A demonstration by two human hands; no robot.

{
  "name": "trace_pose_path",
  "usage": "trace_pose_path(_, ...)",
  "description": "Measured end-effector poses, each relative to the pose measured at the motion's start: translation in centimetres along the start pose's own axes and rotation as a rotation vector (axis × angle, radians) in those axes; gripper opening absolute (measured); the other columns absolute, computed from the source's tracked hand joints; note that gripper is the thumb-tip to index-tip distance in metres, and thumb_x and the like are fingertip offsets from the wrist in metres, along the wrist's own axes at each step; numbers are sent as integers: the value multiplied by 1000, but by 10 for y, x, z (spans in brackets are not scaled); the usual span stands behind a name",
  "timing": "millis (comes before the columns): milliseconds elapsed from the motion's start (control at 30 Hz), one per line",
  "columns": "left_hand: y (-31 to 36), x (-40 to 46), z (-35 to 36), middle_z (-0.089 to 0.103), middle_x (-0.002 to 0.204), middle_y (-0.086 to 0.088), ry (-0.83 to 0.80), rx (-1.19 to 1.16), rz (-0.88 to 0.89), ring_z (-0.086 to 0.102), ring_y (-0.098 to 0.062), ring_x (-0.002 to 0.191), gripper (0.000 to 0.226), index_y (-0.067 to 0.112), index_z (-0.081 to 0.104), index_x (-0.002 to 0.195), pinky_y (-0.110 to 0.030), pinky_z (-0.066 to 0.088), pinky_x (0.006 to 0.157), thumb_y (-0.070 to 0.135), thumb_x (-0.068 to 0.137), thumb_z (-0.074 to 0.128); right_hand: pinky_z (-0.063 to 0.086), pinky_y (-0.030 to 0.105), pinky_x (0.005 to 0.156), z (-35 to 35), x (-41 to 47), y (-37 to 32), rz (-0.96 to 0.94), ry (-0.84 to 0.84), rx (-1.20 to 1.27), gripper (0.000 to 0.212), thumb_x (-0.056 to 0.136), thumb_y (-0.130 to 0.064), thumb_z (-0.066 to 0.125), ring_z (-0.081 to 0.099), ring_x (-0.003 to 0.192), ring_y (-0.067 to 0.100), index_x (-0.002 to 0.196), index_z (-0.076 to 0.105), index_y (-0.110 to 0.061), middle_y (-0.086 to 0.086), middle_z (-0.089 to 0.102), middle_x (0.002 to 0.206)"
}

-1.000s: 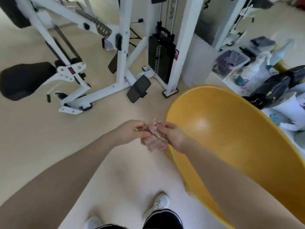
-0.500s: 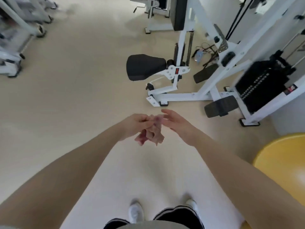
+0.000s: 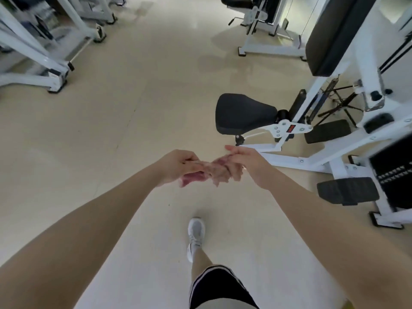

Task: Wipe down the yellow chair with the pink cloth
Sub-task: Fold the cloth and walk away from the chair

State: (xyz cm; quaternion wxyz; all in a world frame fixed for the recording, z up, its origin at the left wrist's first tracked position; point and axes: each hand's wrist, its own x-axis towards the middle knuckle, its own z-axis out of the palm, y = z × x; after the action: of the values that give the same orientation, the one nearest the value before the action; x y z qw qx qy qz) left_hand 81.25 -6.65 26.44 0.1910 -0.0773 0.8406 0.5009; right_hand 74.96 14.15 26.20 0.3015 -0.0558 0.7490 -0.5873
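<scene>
We hold the crumpled pink cloth [image 3: 208,172] between both hands: our left hand [image 3: 178,166] pinches one end, our right hand [image 3: 247,162] grips the other, index finger extended, over the beige floor [image 3: 133,108].

Gym floor, apparently commercial: white-framed weight machine [image 3: 347,139] with black padded seat [image 3: 243,113] and weight stack [image 3: 392,172]; more white machines [image 3: 44,41] well left of it; beige flooring [image 3: 138,103].

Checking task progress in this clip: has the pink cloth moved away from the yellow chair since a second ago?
Yes. The pink cloth, held between the left hand and right hand, now hangs over bare floor beside the black padded seat; the chair is out of view.
</scene>
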Motion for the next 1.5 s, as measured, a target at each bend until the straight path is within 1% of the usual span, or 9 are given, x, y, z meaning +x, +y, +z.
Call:
trace_pose_path(167,13,99,-78,59,69,1,52,-19,13,52,-12,66,12,17,60,76,-24,39,64,12,87,62,48,47,73,-16,115,-49,21,110,46,38,87,-16,48,58,73,42,53,63,-19,23,59,60)
trace_pose_path(367,25,204,-143,52,64,-6,63,-233,43,52,-13,55,35,13,53,75,-19,44,56,-19,78,40,45,25,43,-38,210,-91,96,359,92,13,97,-20,49,56,61,16,89,54,-10,4,58,80)
trace_pose_path(567,29,318,-177,49,113,-4,174,-271,-81,45,-18,96,40,9,48,123,-26,37,74,-7,88,40,50,45,71,-44,285,-121,168,302,321,21,97,-19,48,60,74,33,91,64,-6,16,64,85)
trace_pose_path(700,44,378,-198,53,112,-6,-200,-368,-181,51,-20,101,22,13,52,112,-30,41,89,27,98,42,50,28,51,-31,336,-135,115,323,503,29,101,-13,34,45,63,28,84,55,-2,13,47,76)
trace_pose_path(833,46,433,-219,58,113,-7,-482,-368,-268,53,-21,110,46,15,56,108,-33,38,103,50,97,28,52,29,57,-25,384,-146,96,395,703,32,102,-13,31,59,64,26,114,49,10,18,56,87)
trace_pose_path(1033,64,498,-236,64,83,-16,-789,-395,-70,60,-22,64,46,9,57,113,-26,47,58,43,99,30,50,27,51,-27,433,-143,72,566,807,28,101,-17,36,62,62,23,113,53,3,17,61,84)
trace_pose_path(1200,58,552,-214,67,101,-10,-781,-198,-19,65,-23,93,17,13,62,107,-32,54,82,15,96,49,50,18,58,-43,460,-113,240,1019,388,9,92,-15,56,58,76,11,94,63,-10,-2,62,83)
trace_pose_path(1367,50,606,-168,68,97,-3,-901,-76,-4,65,-18,92,19,16,66,104,-31,50,80,15,94,50,51,36,86,-73,477,-49,244,790,845,39,89,-13,61,57,101,22,124,44,-13,5,56,113)
trace_pose_path(1500,39,645,-121,63,104,-8,-932,140,28,60,-23,101,19,10,60,108,-36,47,89,18,91,54,51,43,86,-104,499,-1,393,927,676,20,91,-15,59,59,102,31,110,63,-11,11,64,107)
